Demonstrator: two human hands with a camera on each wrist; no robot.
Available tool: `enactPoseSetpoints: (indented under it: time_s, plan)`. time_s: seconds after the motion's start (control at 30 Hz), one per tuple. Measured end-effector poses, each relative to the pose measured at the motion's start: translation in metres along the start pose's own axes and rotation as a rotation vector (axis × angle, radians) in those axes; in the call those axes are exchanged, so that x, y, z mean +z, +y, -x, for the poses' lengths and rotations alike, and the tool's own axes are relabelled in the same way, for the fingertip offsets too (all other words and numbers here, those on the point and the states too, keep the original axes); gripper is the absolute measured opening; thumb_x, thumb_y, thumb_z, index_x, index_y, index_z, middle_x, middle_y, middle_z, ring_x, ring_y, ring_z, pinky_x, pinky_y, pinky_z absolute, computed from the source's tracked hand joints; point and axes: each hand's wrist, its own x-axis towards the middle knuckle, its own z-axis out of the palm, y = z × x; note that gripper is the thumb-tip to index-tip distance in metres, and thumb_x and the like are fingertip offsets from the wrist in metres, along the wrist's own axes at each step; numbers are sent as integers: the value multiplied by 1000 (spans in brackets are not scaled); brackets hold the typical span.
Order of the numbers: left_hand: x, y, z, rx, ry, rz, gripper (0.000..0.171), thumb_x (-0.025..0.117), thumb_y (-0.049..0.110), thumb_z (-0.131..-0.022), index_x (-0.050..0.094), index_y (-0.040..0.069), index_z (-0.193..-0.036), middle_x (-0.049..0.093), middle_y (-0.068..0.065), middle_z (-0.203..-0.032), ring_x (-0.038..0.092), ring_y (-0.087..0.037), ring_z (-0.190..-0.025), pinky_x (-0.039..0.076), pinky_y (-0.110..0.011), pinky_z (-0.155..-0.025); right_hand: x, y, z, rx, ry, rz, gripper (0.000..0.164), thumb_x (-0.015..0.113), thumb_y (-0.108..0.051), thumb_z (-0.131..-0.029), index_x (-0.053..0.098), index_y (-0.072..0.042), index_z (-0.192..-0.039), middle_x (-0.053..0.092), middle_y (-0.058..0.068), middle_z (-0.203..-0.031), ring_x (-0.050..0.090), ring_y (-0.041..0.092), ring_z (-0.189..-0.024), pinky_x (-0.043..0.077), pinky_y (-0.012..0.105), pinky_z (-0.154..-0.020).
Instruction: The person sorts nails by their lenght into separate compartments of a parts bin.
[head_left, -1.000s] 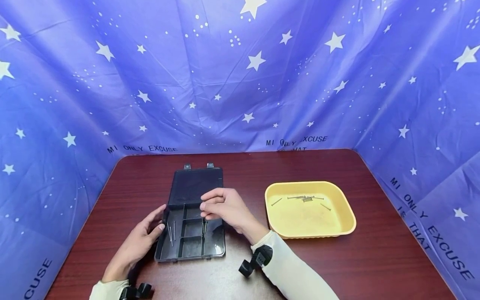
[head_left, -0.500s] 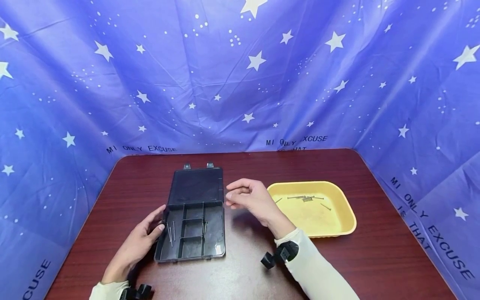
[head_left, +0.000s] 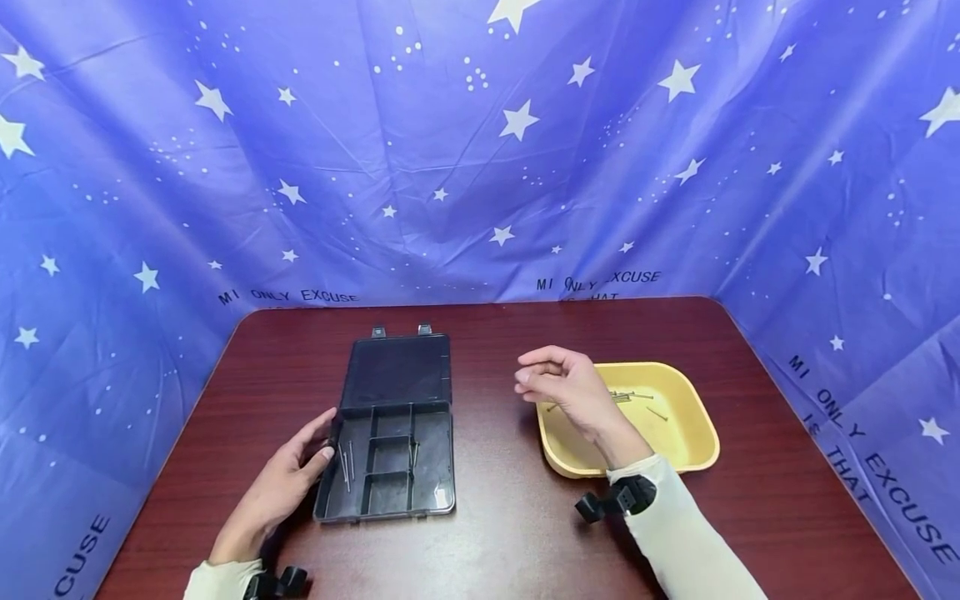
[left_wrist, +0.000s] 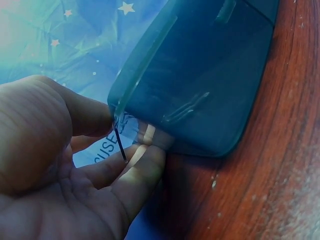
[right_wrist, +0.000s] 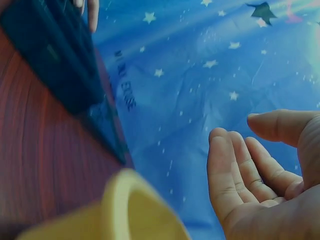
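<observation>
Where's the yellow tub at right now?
In the head view, the yellow tub sits on the right part of the table, to the right of the open black box; the right hand hides some of its left side.

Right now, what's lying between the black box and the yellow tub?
The head view shows bare tabletop between the black box and the yellow tub; only the right hand overlaps its tub end.

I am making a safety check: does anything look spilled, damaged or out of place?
Nothing stands out: the metal fasteners in view are inside the open black case or the yellow tray, with no visible damage.
</observation>
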Motion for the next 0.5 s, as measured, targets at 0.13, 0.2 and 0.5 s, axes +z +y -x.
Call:
enactPoseSetpoints:
  time_s: [0.13, 0.2, 0.5]
  plan:
    - [0, 0, 1, 5, 2, -3, 60, 54, 2, -109, 34, 7, -165, 46, -29, -156, 49, -40, -139, 49, -14, -93, -17, 5, -1, -2, 14, 23, 28, 72, 3, -95, 65, 6, -122, 77, 5, -95, 78, 16, -85, 65, 35, -80]
    - [0, 0, 1, 10, 4, -2, 60, 54, 3, -109, 34, 7, -165, 46, -29, -157, 48, -40, -139, 49, -13, -93, -26, 8, -3, -4, 15, 38, 27, 71, 5, -95, 66, 4, -121, 78, 3, -95, 78, 15, -86, 65, 35, -81]
    - [0, 0, 2, 18, 8, -12, 59, 54, 3, -109, 35, 7, -165, 47, -28, -156, 49, -40, -139, 49, -14, -93, -58, 22, -11, 26, 8, 218, 37, 70, 14, -89, 61, 18, -125, 76, 23, -109, 76, 11, -92, 63, 32, -87]
